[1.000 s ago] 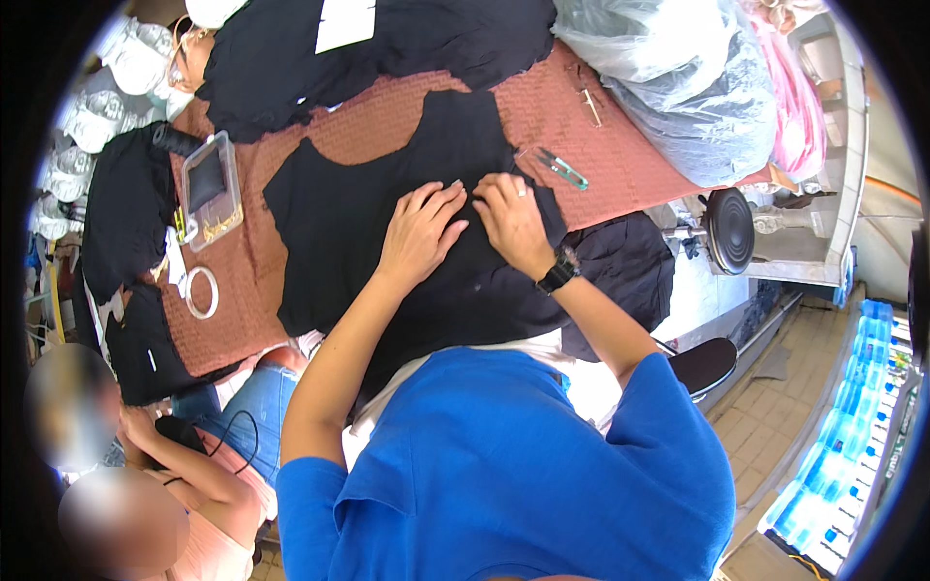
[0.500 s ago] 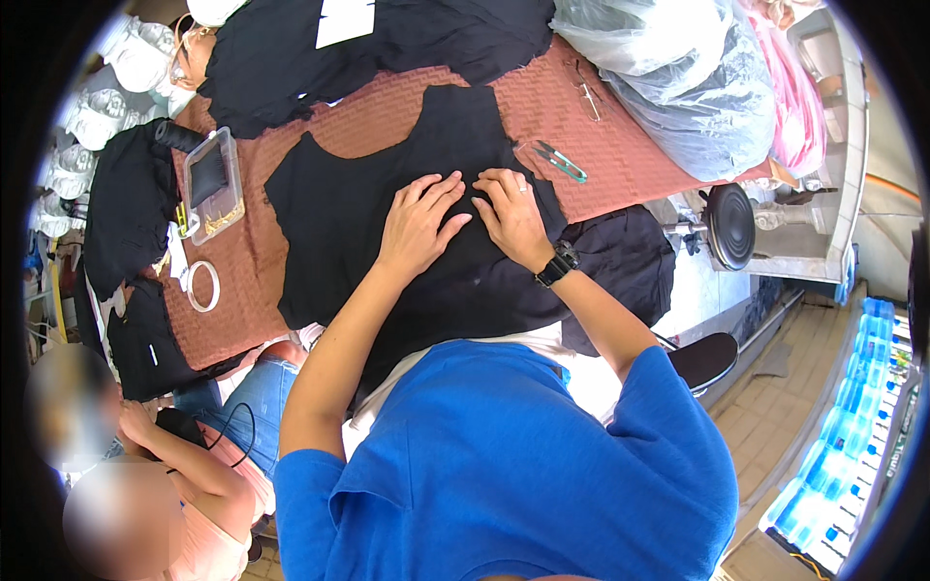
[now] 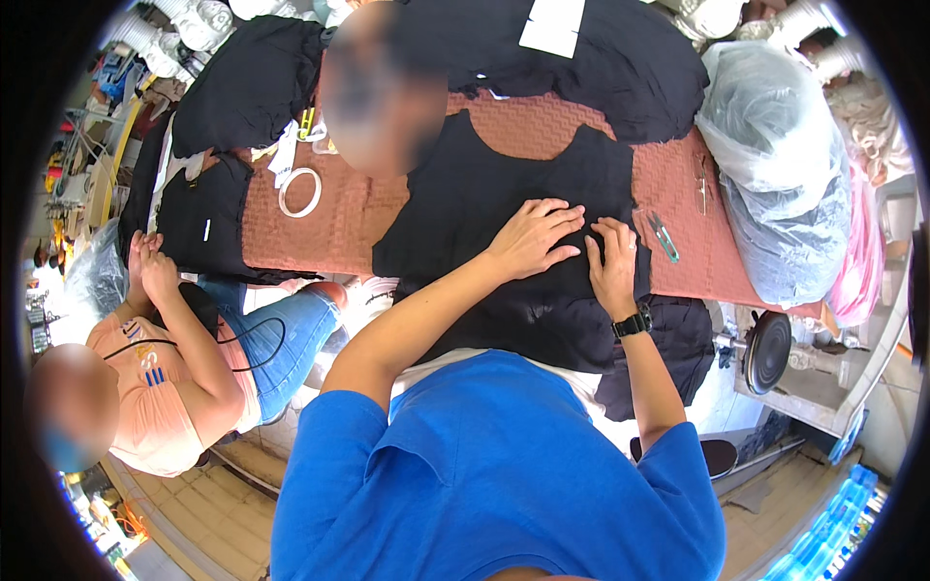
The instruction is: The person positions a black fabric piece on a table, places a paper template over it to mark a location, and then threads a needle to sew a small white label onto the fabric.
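Note:
A black cut cloth piece [image 3: 450, 208] with a scooped edge lies spread on the table, its near part hanging over the edge towards me. My left hand [image 3: 535, 237] rests flat on it, fingers stretched and thumb apart. Just right of it, my right hand [image 3: 612, 266], with a watch at the wrist, lies on the same cloth with its fingers apart and slightly bent. Neither hand grips anything. Thread snips [image 3: 664, 238] with green handles lie right of the cloth.
The table cover [image 3: 291, 242] is reddish-brown. More black cloth [image 3: 639, 68] lies at the back. A white ring [image 3: 300, 192] is at left. Filled plastic bags [image 3: 780, 184] stand at right. Another person [image 3: 184, 378] sits at left, hands together. A blurred patch hides part of the table.
The view has turned leftward, so table and cloth appear farther right and more of the seated person shows. Both my hands stay on the cloth in nearly the same pose.

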A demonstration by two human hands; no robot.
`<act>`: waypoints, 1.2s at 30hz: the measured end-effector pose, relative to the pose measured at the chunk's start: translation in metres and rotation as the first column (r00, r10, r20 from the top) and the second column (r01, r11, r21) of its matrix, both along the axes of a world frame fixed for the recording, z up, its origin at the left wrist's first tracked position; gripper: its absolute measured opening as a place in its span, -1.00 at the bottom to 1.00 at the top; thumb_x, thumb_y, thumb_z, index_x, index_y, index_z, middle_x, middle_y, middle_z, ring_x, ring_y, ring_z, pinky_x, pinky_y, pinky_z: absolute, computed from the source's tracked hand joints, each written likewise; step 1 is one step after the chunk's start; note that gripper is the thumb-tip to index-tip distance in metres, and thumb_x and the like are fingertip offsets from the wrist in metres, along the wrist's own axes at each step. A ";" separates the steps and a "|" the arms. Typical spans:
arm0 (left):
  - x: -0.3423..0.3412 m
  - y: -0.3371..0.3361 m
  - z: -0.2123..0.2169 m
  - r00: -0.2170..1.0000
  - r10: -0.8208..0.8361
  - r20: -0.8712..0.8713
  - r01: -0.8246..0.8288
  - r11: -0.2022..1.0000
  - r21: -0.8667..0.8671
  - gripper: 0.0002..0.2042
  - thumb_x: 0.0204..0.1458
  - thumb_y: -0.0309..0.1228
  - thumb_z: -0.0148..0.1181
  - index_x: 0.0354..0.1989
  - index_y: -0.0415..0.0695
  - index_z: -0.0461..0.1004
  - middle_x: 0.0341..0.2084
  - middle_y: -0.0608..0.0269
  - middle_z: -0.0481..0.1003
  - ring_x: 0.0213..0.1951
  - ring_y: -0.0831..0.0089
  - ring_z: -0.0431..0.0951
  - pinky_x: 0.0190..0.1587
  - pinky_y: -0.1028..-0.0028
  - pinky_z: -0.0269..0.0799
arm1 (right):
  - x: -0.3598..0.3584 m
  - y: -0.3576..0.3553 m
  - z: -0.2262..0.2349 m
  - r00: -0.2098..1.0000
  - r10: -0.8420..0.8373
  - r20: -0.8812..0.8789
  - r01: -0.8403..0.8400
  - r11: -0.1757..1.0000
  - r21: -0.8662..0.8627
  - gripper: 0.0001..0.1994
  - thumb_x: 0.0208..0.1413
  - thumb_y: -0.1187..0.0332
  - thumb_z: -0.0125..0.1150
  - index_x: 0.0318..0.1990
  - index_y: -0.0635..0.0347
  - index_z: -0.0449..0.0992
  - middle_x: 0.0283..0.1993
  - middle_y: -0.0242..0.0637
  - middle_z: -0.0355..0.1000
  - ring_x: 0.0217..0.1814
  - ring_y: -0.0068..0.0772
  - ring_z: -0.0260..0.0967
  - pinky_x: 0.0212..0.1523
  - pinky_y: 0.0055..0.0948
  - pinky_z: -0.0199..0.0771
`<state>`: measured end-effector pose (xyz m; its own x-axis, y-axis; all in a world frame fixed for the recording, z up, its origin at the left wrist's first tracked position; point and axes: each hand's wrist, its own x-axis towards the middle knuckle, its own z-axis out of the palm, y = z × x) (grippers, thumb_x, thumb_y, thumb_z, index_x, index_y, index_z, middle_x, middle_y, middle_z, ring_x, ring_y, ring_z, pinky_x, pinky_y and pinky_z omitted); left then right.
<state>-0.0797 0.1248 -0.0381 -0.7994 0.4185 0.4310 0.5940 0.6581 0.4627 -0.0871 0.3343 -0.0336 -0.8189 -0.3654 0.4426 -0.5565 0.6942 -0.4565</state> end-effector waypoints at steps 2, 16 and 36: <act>0.003 -0.001 0.003 0.999 -0.017 -0.032 0.017 1.000 -0.010 -0.50 0.14 -0.07 0.25 0.19 -0.09 0.51 0.30 0.35 0.40 0.28 0.28 0.33 0.26 0.20 0.26 | 0.001 0.000 0.000 1.000 -0.001 -0.001 0.001 1.000 0.000 -0.78 0.21 0.43 0.23 -0.02 0.25 0.50 0.08 -0.13 0.41 0.12 -0.02 0.33 0.15 -0.10 0.32; 0.000 -0.085 0.066 0.909 0.413 -0.061 -0.328 0.797 0.508 -0.71 0.15 -0.51 0.23 0.06 -0.16 0.54 0.08 0.05 0.46 0.14 0.10 0.47 0.22 0.24 0.37 | -0.117 -0.027 0.111 0.998 0.054 0.036 -0.043 0.964 -0.261 -0.39 0.23 0.42 0.17 0.40 0.28 0.12 -0.39 0.03 0.55 -0.36 0.18 0.55 -0.29 0.03 0.51; -0.083 -0.302 0.055 0.722 0.675 -0.151 -0.675 0.735 0.057 -0.84 -0.02 -0.57 0.39 -0.26 -0.28 0.59 -0.35 0.05 0.58 -0.27 0.15 0.62 -0.17 0.24 0.54 | -0.019 -0.111 0.097 0.796 0.407 0.448 -0.103 0.820 -0.563 -0.42 0.23 0.45 0.30 0.35 0.27 0.21 -0.48 -0.33 0.47 -0.41 -0.59 0.46 -0.33 -0.56 0.44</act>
<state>-0.1629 -0.1774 0.0168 -0.7958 -0.2057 0.5696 0.0536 0.9129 0.4046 -0.1056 0.2236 0.0638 -0.8782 -0.4555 0.1457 -0.2414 0.1592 -0.9573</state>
